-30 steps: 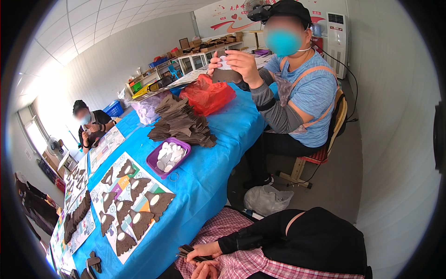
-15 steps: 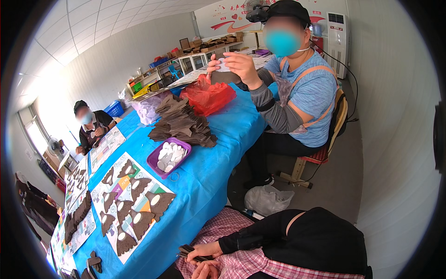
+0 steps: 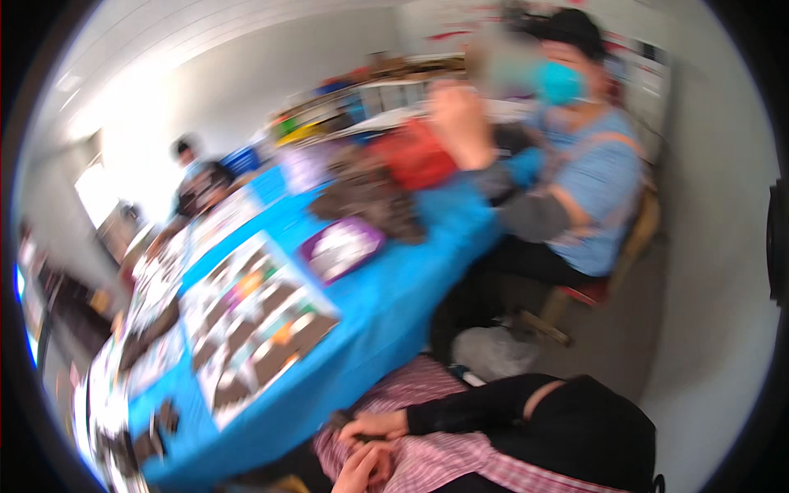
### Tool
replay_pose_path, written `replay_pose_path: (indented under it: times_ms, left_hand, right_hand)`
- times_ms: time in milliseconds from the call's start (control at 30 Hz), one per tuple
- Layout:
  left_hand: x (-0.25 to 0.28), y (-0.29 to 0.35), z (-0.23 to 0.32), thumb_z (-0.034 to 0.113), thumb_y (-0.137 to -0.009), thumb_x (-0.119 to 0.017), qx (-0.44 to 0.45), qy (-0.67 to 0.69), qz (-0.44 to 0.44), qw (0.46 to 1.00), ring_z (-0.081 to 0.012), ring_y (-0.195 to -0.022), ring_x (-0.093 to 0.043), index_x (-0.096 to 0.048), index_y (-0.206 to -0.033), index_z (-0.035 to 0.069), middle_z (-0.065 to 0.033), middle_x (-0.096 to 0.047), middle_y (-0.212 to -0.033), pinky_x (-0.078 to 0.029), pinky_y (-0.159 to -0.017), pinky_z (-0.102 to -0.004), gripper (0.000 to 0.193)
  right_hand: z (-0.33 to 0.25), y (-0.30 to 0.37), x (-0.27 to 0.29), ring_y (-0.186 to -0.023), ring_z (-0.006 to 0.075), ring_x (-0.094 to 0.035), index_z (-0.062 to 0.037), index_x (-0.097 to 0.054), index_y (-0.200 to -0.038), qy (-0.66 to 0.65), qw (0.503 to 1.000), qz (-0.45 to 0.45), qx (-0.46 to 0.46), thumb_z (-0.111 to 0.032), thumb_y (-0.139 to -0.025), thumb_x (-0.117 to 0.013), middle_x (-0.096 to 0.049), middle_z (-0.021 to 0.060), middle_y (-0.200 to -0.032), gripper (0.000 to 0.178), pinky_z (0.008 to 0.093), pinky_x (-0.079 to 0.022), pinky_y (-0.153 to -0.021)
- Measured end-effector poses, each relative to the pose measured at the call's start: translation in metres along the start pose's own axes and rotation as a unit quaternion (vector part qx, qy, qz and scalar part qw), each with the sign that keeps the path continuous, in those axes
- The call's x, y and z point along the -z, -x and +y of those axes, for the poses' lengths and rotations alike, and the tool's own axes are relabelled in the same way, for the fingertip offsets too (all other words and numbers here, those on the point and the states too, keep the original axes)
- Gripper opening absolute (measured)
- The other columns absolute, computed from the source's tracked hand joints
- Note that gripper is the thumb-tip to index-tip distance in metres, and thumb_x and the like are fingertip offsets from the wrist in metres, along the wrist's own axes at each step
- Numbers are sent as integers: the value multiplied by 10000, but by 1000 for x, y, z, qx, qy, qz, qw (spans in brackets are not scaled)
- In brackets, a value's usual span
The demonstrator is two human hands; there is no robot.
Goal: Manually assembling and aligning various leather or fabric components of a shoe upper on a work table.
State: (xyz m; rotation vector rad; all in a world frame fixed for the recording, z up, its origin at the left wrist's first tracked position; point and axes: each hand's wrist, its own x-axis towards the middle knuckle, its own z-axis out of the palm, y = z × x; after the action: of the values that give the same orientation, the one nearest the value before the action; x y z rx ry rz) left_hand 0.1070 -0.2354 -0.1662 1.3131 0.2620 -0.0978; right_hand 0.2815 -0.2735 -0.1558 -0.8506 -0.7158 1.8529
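Observation:
Blurred by motion, both my hands are together over the pink checked cloth (image 3: 448,460) on my lap. My right hand (image 3: 376,424), in a black sleeve, closes on some dark brown flat pieces (image 3: 339,419). Just below it, my left hand (image 3: 366,468) touches or nearly touches it. Its fingers are too smeared to read. On the table lies a printed sheet (image 3: 187,300) with several dark brown cut pieces (image 3: 297,335) on it, some with white patches. Beyond it stands a purple basket (image 3: 307,256) of white oval pieces (image 3: 341,251).
A blue cloth (image 3: 374,308) covers the table. On it are a heap of dark brown pieces (image 3: 366,197) and a red plastic bag (image 3: 415,154). A masked co-worker (image 3: 592,197) sits across at the right; another person (image 3: 201,181) is at the far left. A clear bag (image 3: 493,352) lies on the floor.
The view has swung and blurred, shifting the table and people rightward. My hands stay together at my lap. The co-worker's raised hands have changed position.

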Motion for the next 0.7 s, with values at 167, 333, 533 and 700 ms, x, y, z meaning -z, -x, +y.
replay_pose_path:
  times_ms: [167, 333, 533, 700]
  left_hand:
    - [-29, -23, 58, 288, -1015, -329, -39, -37, -47, 997, -46, -566, -376, -539, -1223, 58, 29, -474, -672, -304, -510, -177, 375]
    - [-45, -9, 69, 383, -1005, -319, -62, -35, -9, 997, -56, -566, -391, -531, -1208, 59, 19, -450, -643, -318, -523, -199, 437]
    - [-40, -7, 67, 375, -1006, -318, -72, -18, -11, 997, -50, -564, -388, -528, -1203, 59, 17, -461, -647, -317, -517, -199, 428]
    - [-33, -2, 68, 347, -1004, -347, -55, 13, -11, 998, -47, -564, -395, -538, -1188, 59, 22, -467, -651, -322, -514, -196, 392]
  right_hand:
    - [-21, 26, 15, -618, 87, -504, 6, -533, -1015, -19, 998, 55, -7, -144, -876, -545, -538, 14, -717, 205, 220, -441, -600]
    - [-28, 26, 0, -699, 107, -486, 29, -404, -1159, -57, 997, 10, -59, -170, -899, -495, -476, 26, -777, 340, 224, -432, -620]
    - [-32, 23, -3, -694, 124, -526, 15, -433, -1118, -69, 996, 16, -55, -130, -889, -503, -497, 40, -768, 280, 248, -462, -613]
    - [-31, 16, -1, -706, 125, -530, 6, -442, -1101, -33, 998, 23, -48, -130, -889, -510, -498, 36, -770, 261, 250, -464, -632]
